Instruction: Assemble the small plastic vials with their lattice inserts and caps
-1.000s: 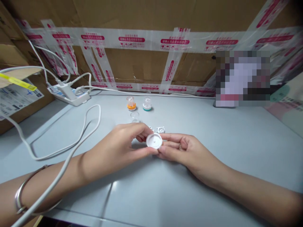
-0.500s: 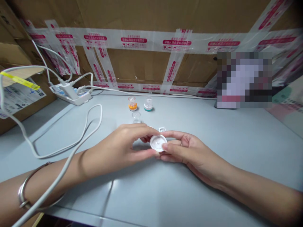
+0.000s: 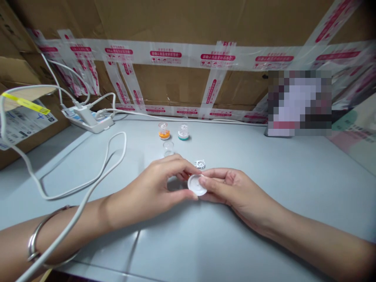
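Observation:
Between both hands is a shallow round white plastic cap (image 3: 193,188) with a raised rim. My left hand (image 3: 160,176) pinches its edge, thumb at the near side and fingertips at the far side. From the right, my right hand (image 3: 241,190) grips the same cap, its thumb pressed onto the inner face; the fingers underneath are mostly hidden. A trace of orange shows behind the cap, too small to name. Just beyond the fingertips lies a small white part with a spoked wheel (image 3: 200,164). Past my left hand rests a clear round plastic piece (image 3: 168,146).
Two small clear-topped containers stand farther back, one with an orange band (image 3: 164,135), one with a teal base (image 3: 183,136). A white power strip (image 3: 96,123) and a looping cable (image 3: 125,147) lie left. Taped cardboard (image 3: 176,84) walls the back; a blurred-out device (image 3: 296,105) stands right.
The cap and both hands have come slightly nearer to me. My right thumb has slid farther over the cap's inner face. The whole view has shifted a little.

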The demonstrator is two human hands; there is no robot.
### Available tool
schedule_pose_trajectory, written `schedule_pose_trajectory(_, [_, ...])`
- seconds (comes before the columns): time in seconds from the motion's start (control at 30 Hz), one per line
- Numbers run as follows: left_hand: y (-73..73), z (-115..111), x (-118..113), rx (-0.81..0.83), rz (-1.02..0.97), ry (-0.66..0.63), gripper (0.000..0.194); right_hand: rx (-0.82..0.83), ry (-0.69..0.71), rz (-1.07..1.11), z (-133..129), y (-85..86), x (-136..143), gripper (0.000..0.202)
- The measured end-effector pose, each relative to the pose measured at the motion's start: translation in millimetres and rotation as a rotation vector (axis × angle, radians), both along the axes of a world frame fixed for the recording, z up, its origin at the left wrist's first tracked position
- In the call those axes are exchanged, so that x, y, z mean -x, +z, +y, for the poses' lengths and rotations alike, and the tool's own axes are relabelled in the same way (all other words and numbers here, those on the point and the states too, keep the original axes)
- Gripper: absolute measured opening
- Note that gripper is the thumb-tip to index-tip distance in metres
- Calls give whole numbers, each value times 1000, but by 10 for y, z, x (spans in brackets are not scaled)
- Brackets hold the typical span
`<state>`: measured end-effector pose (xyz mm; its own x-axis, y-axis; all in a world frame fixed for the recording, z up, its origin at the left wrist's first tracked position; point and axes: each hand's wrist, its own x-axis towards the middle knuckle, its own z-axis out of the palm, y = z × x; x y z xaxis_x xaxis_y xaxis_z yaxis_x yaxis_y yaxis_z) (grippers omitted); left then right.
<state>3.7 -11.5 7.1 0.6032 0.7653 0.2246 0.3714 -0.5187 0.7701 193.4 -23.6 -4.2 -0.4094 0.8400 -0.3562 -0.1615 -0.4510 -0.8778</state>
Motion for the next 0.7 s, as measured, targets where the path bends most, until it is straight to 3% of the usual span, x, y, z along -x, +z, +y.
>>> schedule_pose_trajectory(0.2, [-21, 9, -45, 224, -87, 26, 22, 7, -14, -9, -12, 6, 24, 22])
schedule_pose_trajectory(0.43, [7, 5, -30, 277, -100, -9, 20, 31, 13, -33, 15, 14, 14, 21])
schedule_pose_trajectory(0.7, [48, 81, -38, 460, -198, 34, 28, 74, 52, 136, 33, 48, -55, 21])
